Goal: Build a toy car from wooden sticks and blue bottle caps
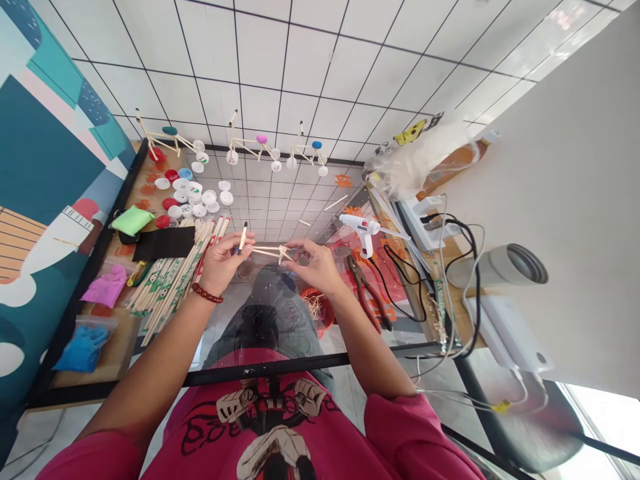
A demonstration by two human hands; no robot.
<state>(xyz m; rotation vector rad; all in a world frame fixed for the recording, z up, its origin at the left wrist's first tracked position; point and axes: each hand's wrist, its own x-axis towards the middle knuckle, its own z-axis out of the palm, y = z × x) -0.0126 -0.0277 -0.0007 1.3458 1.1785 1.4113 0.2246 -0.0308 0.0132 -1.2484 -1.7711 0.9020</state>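
Observation:
Over the glass tabletop, my left hand (223, 261) and my right hand (316, 265) hold a small frame of wooden sticks (267, 251) between them. My left hand's fingers are closed round its left end, where a short upright stick has black ends. At the right end, where several sticks cross, the fingers of my right hand pinch the frame. Behind my hands stand three finished-looking stick bicycles (255, 145) with white bottle-cap wheels and coloured seats. Left of my left hand lie many wooden chopsticks (173, 283), some in green-printed paper wrappers.
White and red bottle caps (193, 197) lie at the back left. Bags of green, pink and blue clay (86, 347) line the left edge. A white glue gun (361, 230), pliers (367, 290) and black cables are to the right. A red bin (320, 310) shows beneath the glass.

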